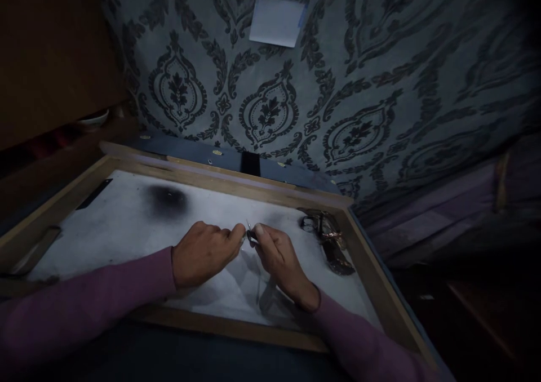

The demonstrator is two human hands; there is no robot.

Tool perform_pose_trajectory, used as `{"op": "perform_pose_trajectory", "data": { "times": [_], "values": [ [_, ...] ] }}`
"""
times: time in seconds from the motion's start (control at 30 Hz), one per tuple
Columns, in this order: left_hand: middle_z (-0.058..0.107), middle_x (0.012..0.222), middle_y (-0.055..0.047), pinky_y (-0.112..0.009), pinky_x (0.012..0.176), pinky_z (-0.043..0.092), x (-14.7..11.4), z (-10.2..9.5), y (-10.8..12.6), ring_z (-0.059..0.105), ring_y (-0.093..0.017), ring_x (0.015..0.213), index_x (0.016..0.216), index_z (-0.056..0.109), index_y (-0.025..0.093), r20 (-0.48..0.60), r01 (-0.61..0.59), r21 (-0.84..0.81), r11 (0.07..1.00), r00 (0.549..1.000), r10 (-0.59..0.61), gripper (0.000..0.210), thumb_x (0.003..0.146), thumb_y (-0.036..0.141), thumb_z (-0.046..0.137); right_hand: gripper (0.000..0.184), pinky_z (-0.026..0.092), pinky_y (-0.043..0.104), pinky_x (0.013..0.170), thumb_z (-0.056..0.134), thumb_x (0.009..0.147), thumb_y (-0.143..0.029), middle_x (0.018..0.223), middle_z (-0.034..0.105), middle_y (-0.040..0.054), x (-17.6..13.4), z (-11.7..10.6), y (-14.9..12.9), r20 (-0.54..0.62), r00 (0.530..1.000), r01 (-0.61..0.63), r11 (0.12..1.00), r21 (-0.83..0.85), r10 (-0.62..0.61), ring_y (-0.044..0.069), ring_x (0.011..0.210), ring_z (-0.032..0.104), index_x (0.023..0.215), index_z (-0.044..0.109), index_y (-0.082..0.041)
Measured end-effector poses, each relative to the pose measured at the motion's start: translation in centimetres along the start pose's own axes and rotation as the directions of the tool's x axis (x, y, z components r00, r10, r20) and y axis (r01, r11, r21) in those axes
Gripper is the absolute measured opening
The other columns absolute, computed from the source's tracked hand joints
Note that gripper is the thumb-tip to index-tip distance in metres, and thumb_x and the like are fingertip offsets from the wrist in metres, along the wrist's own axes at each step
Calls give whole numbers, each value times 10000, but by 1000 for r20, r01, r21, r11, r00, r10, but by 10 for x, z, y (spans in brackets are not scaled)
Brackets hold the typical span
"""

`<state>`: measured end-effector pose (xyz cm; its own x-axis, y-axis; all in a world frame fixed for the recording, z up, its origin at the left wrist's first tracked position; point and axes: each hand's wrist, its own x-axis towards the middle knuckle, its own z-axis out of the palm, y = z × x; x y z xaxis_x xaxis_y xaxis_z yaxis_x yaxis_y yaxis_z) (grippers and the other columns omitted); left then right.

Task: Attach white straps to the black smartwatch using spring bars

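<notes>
My left hand is closed, its thumb and forefinger pinched together over the middle of a white-bottomed wooden tray. Whatever it grips is too small to make out. Just to its right, my right hand pinches a small dark object with a thin shiny tip between thumb and fingers. The fingertips of both hands nearly meet at that object. Faint shadows fall on the white surface beneath them.
A bundle of dark, shiny items lies along the tray's right side. At the left are a flat black strip and a brownish piece. A dark stain marks the surface. Behind stands a patterned wall with white paper.
</notes>
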<state>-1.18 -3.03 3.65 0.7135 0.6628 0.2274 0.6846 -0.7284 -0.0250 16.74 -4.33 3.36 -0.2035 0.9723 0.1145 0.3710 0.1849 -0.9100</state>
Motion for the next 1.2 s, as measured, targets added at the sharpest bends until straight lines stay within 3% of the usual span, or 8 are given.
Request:
{"op": "perform_pose_trajectory", "data": {
  "times": [0.2, 0.33, 0.47, 0.67, 0.8, 0.93, 1.03, 1.2],
  "values": [
    [642, 572, -18, -269, 413, 379, -2, 6, -2, 643, -227, 476, 943, 475, 162, -75, -49, 98, 994, 996, 57, 125, 905, 46, 452, 516, 250, 257, 499, 391, 971, -588, 584, 329, -43, -1, 2, -1, -24, 999, 31, 999, -35, -31, 115, 552, 304, 609, 390, -220],
    [631, 560, -40, -289, 399, 434, -2, 6, -1, 630, -237, 454, 943, 504, 135, -53, -87, 116, 989, 994, 93, 180, 907, 22, 370, 497, 254, 257, 502, 386, 981, -557, 577, 335, -44, -4, 4, -1, -23, 1000, 10, 1000, -29, -11, 115, 550, 318, 617, 392, -219],
    [653, 590, -69, -312, 417, 487, -2, 4, 3, 640, -244, 475, 990, 522, 102, 26, -95, 82, 992, 995, 94, 232, 888, 2, 339, 484, 269, 259, 519, 400, 979, -528, 583, 339, -44, -7, 6, -3, -28, 1000, -1, 997, -73, -1, 112, 555, 326, 613, 394, -213],
    [700, 673, -95, -285, 492, 524, -2, -1, 9, 692, -231, 572, 1081, 528, 66, 188, -61, 68, 996, 981, 47, 194, 913, 19, 444, 494, 276, 265, 527, 417, 964, -540, 552, 385, -40, -5, 7, -1, -24, 1000, 11, 991, -134, -14, 111, 536, 370, 598, 411, -210],
    [694, 671, -73, -303, 460, 488, -2, 1, 6, 689, -250, 551, 1040, 515, 105, 101, -59, 47, 997, 993, 54, 157, 925, 35, 433, 481, 270, 264, 527, 409, 969, -526, 565, 368, -45, -3, 5, 1, -18, 999, 44, 992, -114, -46, 109, 542, 349, 603, 396, -214],
    [670, 629, -2, -262, 442, 391, -1, 1, 2, 671, -214, 521, 1027, 477, 157, 10, 13, -61, 998, 1000, -12, 58, 973, 164, 458, 484, 261, 257, 513, 408, 974, -544, 586, 334, -51, 0, 2, 2, -37, 997, 67, 998, -18, -68, 110, 550, 313, 617, 390, -218],
    [675, 649, 17, -252, 447, 335, -1, -2, -1, 666, -186, 531, 1024, 459, 172, -30, 26, -135, 990, 999, -31, 86, 1004, 255, 446, 497, 247, 252, 495, 422, 964, -584, 593, 317, -53, 1, 1, 3, -44, 998, 45, 998, 43, -43, 110, 549, 295, 626, 395, -220],
    [672, 632, 15, -260, 455, 298, -1, -5, -7, 668, -186, 553, 1014, 451, 178, -109, 0, -108, 994, 994, -12, 194, 1036, 366, 413, 520, 222, 250, 474, 423, 951, -634, 587, 307, -54, -1, -1, 2, -41, 999, 16, 997, 78, -13, 112, 541, 280, 635, 404, -221]
  ]
}}
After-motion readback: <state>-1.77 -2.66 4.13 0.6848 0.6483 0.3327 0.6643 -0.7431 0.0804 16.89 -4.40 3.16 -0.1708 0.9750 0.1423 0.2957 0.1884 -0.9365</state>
